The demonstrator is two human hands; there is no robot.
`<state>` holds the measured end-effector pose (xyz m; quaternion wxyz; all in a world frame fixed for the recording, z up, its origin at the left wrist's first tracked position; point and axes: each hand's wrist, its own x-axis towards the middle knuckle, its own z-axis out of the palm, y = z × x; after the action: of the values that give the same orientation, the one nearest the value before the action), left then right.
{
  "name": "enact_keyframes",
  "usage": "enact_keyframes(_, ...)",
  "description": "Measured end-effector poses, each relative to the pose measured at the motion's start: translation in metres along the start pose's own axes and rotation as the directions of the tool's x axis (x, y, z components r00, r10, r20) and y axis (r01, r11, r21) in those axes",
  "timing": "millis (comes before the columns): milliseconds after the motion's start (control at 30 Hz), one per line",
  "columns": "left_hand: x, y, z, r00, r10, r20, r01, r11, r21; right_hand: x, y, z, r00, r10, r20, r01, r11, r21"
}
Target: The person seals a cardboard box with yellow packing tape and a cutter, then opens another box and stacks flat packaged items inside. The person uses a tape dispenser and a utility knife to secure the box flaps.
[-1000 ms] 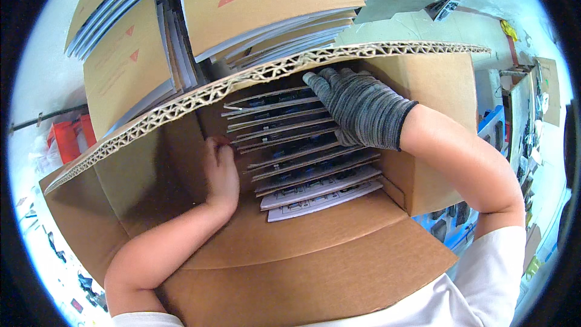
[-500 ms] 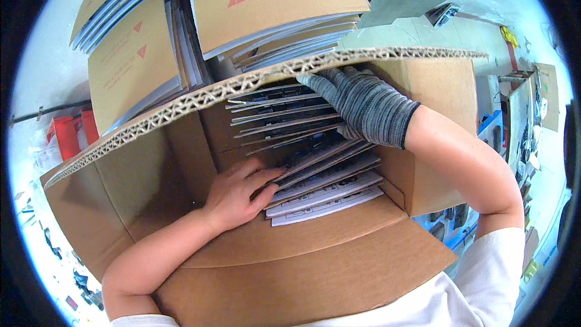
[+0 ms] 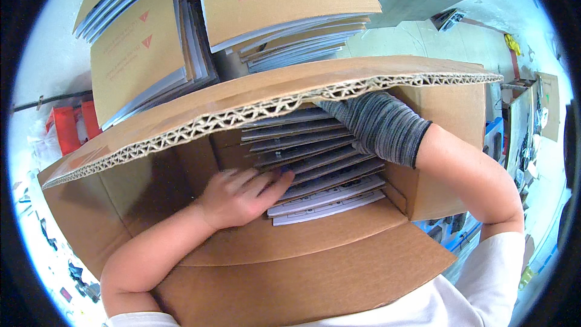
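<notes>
Two hands, held apart, worked inside an open cardboard carton [image 3: 442, 115] around a row of flat packs [image 3: 330, 161], which lay overlapped at its centre; taking that row as the dial's middle, the bare left hand [image 3: 241, 197] stood at eight o'clock, blurred, its fingers bent over the packs' near edges, though whether they pinched one could not be told; the right hand [image 3: 387, 130], in a grey striped glove, lay at two o'clock against the packs, its fingertips partly hidden, so its grip could not be told; a flap [image 3: 375, 69] with a corrugated edge arched across twelve o'clock; beyond it, tan-faced stacks stood at twelve [image 3: 296, 0] and ten o'clock [image 3: 139, 54].
</notes>
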<state>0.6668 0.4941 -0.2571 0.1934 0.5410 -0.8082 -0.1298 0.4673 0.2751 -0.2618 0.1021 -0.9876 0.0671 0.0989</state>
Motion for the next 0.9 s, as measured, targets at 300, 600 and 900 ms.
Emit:
enact_keyframes(300,0.037,-0.055,-0.003,0.863,-0.501,0.07,0.461,0.722,-0.515,0.001,0.002,-0.014,0.996,-0.01,0.088,0.007,0.999,0.037)
enact_keyframes(600,0.08,-0.063,-0.006,0.811,-0.342,0.474,0.494,0.835,-0.242,0.013,-0.005,-0.044,0.886,0.08,0.457,-0.106,0.994,0.031)
enact_keyframes(900,0.082,-0.023,0.0,0.947,-0.274,-0.167,0.253,0.957,-0.139,-0.015,-0.014,-0.019,0.983,0.08,0.162,-0.105,0.982,0.154)
